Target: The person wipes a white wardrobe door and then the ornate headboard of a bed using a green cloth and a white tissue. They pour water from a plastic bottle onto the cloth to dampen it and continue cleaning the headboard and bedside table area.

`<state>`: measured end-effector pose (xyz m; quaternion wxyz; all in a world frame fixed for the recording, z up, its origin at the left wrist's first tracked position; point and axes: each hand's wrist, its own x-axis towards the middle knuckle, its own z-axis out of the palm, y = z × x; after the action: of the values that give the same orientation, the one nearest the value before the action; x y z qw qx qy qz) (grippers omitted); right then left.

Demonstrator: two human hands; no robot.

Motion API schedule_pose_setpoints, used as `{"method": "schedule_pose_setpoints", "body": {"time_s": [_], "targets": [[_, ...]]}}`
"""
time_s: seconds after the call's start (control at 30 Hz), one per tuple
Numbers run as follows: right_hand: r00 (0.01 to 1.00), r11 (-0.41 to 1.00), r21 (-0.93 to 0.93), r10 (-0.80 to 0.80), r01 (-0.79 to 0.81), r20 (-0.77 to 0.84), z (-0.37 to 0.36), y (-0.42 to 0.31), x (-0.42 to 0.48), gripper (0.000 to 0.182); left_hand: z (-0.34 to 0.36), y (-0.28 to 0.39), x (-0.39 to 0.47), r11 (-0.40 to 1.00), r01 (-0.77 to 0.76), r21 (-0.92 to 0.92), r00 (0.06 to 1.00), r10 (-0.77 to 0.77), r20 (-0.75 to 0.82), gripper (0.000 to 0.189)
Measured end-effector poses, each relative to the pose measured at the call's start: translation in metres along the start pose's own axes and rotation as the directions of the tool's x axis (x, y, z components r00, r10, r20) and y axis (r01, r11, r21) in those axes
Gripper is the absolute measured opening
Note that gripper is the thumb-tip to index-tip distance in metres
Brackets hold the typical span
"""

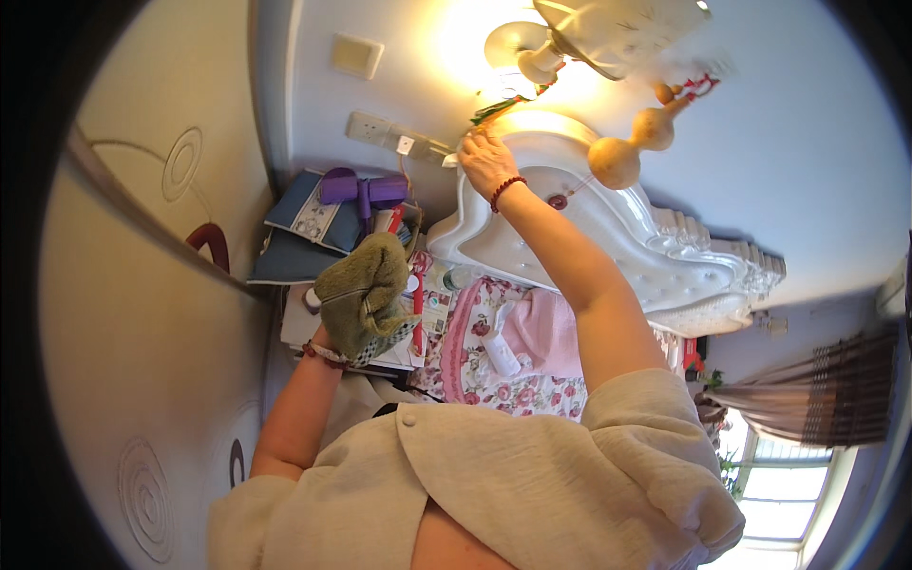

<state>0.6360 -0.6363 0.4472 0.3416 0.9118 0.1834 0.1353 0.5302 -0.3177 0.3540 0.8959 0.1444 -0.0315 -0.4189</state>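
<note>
My left hand is hidden inside or behind a bunched olive-green plush cloth with a checkered edge, which it holds over the bedside clutter. Raised beside the headboard, my right hand has its fingers closed on the lower end of a green and red hanging ornament. That ornament hangs below a lit wall lamp with a pale shade. To the right of the lamp hangs a dried bottle gourd with red cord; a smaller gourd is beside its top.
A purple hair dryer lies on blue folders at the left. Wall sockets are above it. A white tufted headboard stands behind the bed, whose floral bedding bears a white roll and pink cloth.
</note>
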Motion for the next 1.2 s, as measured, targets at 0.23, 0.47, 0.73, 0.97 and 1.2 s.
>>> {"method": "schedule_pose_setpoints", "body": {"time_s": [0.23, 0.47, 0.73, 0.97, 1.2], "targets": [[0.891, 0.909, 0.265, 0.385, -0.321, -0.240, -0.028, 0.065, -0.027, 0.025, 0.011, 0.005, 0.003, 0.998, 0.052, 0.039, 0.997, -0.050, -0.053, 0.042], [0.593, 0.593, 0.526, 0.781, -0.609, -0.194, -0.028, 0.102, -0.066, 0.026, 0.026, 0.001, 0.007, 0.984, 0.176, -0.025, 0.982, -0.174, 0.070, 0.046], [0.444, 0.367, 0.619, 0.895, -0.694, -0.034, -0.021, 0.122, -0.119, 0.027, 0.019, -0.009, 0.021, 0.959, 0.255, 0.122, 0.966, -0.247, -0.074, 0.048], [0.362, 0.261, 0.665, 0.932, -0.700, 0.016, 0.000, 0.145, -0.164, 0.023, 0.086, -0.026, 0.027, 0.932, 0.144, 0.331, 0.987, -0.158, 0.016, 0.046], [0.304, 0.426, 0.691, 0.904, -0.584, -0.300, -0.024, 0.118, -0.198, 0.018, 0.125, -0.047, 0.040, 0.933, 0.178, 0.312, 0.966, -0.226, 0.125, 0.046]]}}
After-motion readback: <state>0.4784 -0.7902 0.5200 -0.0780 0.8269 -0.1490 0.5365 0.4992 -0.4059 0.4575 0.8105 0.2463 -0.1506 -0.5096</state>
